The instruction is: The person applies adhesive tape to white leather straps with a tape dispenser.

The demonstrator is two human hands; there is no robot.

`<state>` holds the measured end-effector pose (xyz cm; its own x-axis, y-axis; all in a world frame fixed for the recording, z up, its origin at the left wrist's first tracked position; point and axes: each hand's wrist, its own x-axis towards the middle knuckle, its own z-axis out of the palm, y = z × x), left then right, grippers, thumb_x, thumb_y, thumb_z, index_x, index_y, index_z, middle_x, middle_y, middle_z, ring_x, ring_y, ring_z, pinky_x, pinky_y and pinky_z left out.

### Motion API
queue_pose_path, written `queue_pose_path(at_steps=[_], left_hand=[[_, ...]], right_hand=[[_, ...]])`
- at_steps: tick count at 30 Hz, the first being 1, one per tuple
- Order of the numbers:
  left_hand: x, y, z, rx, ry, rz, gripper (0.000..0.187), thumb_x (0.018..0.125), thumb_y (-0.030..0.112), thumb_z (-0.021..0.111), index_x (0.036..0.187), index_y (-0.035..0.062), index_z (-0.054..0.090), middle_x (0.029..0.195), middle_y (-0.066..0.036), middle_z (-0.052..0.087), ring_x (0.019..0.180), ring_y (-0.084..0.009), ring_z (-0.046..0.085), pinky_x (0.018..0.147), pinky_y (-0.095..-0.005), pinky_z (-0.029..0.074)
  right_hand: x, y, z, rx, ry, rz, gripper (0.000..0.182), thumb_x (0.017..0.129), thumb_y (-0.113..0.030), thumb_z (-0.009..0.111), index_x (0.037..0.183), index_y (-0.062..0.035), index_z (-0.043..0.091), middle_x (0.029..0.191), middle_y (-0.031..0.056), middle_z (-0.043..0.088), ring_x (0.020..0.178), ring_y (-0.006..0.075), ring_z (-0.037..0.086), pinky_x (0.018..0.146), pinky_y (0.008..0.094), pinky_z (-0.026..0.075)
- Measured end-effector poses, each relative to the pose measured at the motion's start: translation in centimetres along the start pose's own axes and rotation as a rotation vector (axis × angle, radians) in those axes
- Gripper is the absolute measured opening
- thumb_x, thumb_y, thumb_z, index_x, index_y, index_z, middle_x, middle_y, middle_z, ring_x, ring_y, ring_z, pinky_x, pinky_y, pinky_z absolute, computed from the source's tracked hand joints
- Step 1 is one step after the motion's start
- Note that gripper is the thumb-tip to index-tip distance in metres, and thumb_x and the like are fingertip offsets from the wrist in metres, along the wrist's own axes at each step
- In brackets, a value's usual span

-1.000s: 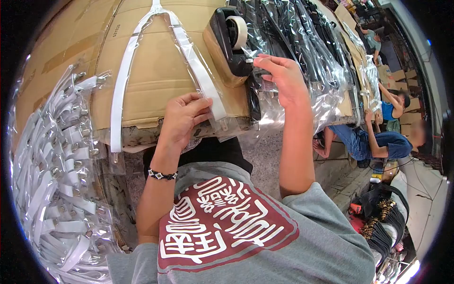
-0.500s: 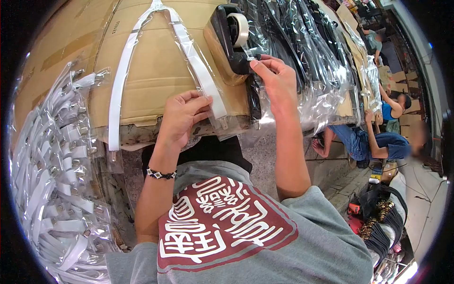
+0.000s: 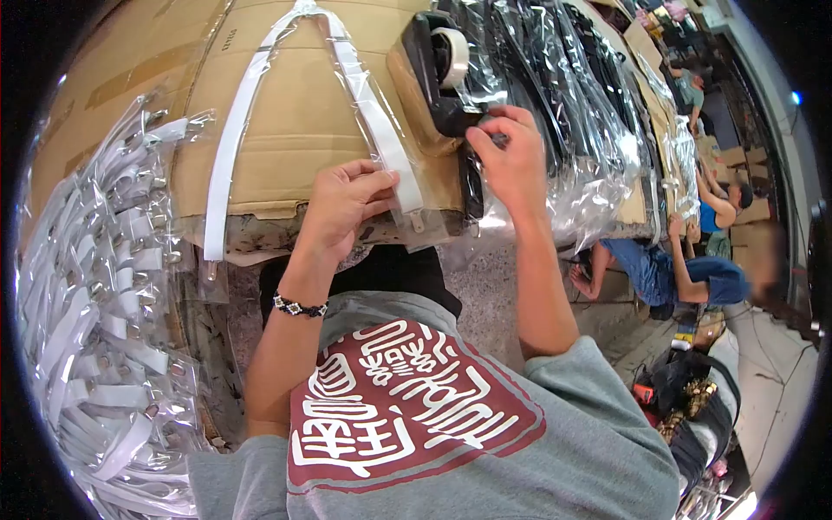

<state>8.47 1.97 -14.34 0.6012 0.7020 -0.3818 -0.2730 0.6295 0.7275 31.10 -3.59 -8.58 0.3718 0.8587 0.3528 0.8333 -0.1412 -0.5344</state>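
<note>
White elastic suspenders (image 3: 236, 154) in a clear plastic sleeve lie in an upside-down V on the cardboard. My left hand (image 3: 347, 201) is closed in a pinch on the sleeve's edge, at the lower part of the right strap. A metal clip (image 3: 418, 222) shows at that strap's end. My right hand (image 3: 513, 160) is at the front of a black tape dispenser (image 3: 425, 82), thumb and forefinger curled toward each other. Whatever is between those fingertips is too small to make out. A pale tape roll (image 3: 454, 59) sits in the dispenser.
A big heap of bagged white suspenders (image 3: 113, 338) fills the left side. Bagged black suspenders (image 3: 537, 95) lie in rows right of the dispenser. The cardboard (image 3: 295, 121) ends at a near edge before my body. Other people sit farther right, one in jeans (image 3: 637, 260).
My right hand has shifted slightly right and down, its fingertips coming away from the dispenser's cutting edge. My left hand keeps its pinch on the sleeve. The whole view has tilted a little.
</note>
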Motion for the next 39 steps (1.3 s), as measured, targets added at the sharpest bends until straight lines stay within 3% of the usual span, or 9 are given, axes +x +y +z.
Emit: queue_pose_path(at_steps=[3, 4, 7, 10, 14, 20, 32, 39], left_hand=[[-0.1, -0.1, 0.0, -0.005, 0.014, 0.005, 0.013, 0.09, 0.01, 0.073, 0.095, -0.0004, 0.067, 0.091, -0.007, 0.07, 0.081, -0.0149, 0.069, 0.079, -0.0286, 0.058], [0.1, 0.0, 0.1, 0.002, 0.009, 0.002, 0.013, 0.09, 0.01, 0.073, 0.095, -0.0004, 0.067, 0.091, -0.007, 0.07, 0.081, -0.0148, 0.069, 0.079, -0.0287, 0.057], [0.0, 0.0, -0.1, 0.01, -0.018, -0.002, 0.01, 0.093, 0.012, 0.071, 0.096, 0.0032, 0.067, 0.094, -0.005, 0.071, 0.084, -0.0129, 0.069, 0.079, -0.0274, 0.058], [-0.1, 0.1, 0.2, 0.035, 0.015, -0.018, 0.009, 0.092, 0.01, 0.071, 0.096, 0.0031, 0.067, 0.093, -0.005, 0.071, 0.083, -0.0128, 0.069, 0.079, -0.027, 0.058], [0.2, -0.3, -0.4, -0.002, -0.011, -0.005, 0.008, 0.092, 0.009, 0.071, 0.095, 0.0023, 0.067, 0.092, -0.005, 0.07, 0.082, -0.0134, 0.068, 0.079, -0.0279, 0.059], [0.1, -0.2, -0.3, 0.003, 0.002, 0.003, 0.01, 0.092, 0.009, 0.072, 0.096, 0.0009, 0.067, 0.092, -0.006, 0.07, 0.084, -0.0149, 0.069, 0.08, -0.029, 0.059], [0.1, -0.1, -0.1, -0.014, 0.02, -0.013, 0.011, 0.092, 0.009, 0.072, 0.098, 0.0005, 0.068, 0.092, -0.006, 0.07, 0.083, -0.0153, 0.07, 0.079, -0.0299, 0.06], [0.0, 0.0, -0.1, -0.023, 0.024, -0.017, 0.008, 0.092, 0.008, 0.071, 0.095, 0.0017, 0.068, 0.091, -0.006, 0.07, 0.082, -0.0145, 0.069, 0.078, -0.0293, 0.06]], right_hand=[[-0.7, -2.2, -2.2, 0.177, 0.02, 0.06, 0.016, 0.084, -0.018, 0.077, 0.088, -0.0028, 0.074, 0.117, 0.0129, 0.063, 0.106, 0.0241, 0.061, 0.087, 0.035, 0.048], [-0.9, -3.1, -2.7, 0.288, 0.027, 0.074, 0.015, 0.086, -0.017, 0.078, 0.091, -0.003, 0.075, 0.108, 0.0085, 0.067, 0.094, 0.0149, 0.063, 0.079, 0.0272, 0.049], [-1.2, -4.4, -3.3, 0.754, -0.204, 0.243, 0.013, 0.089, -0.013, 0.076, 0.092, -0.0005, 0.074, 0.097, 0.0052, 0.071, 0.087, 0.0101, 0.064, 0.075, 0.024, 0.047], [-1.1, -5.6, -2.4, 0.815, -0.307, 0.236, 0.012, 0.09, -0.012, 0.075, 0.094, -0.0005, 0.075, 0.088, 0.0019, 0.071, 0.081, 0.0078, 0.062, 0.073, 0.0231, 0.045], [-0.4, -5.7, -0.4, 0.761, -0.47, 0.196, 0.018, 0.088, -0.015, 0.077, 0.097, 0.0, 0.076, 0.085, 0.0003, 0.07, 0.076, 0.0052, 0.057, 0.069, 0.0216, 0.042], [0.7, -6.7, 1.6, 0.664, -0.579, 0.345, 0.023, 0.085, -0.018, 0.081, 0.098, 0.0009, 0.077, 0.081, -0.0007, 0.068, 0.074, 0.0042, 0.054, 0.066, 0.0214, 0.041], [0.8, -4.8, 3.8, 0.598, -0.563, 0.266, 0.02, 0.087, -0.017, 0.079, 0.094, 0.0008, 0.076, 0.079, -0.0021, 0.067, 0.071, 0.0038, 0.053, 0.064, 0.021, 0.042], [0.2, -4.9, 4.3, 0.442, -0.485, 0.123, 0.017, 0.086, -0.014, 0.074, 0.092, 0.0022, 0.074, 0.07, 0.0035, 0.065, 0.064, 0.0072, 0.054, 0.058, 0.0261, 0.043]])
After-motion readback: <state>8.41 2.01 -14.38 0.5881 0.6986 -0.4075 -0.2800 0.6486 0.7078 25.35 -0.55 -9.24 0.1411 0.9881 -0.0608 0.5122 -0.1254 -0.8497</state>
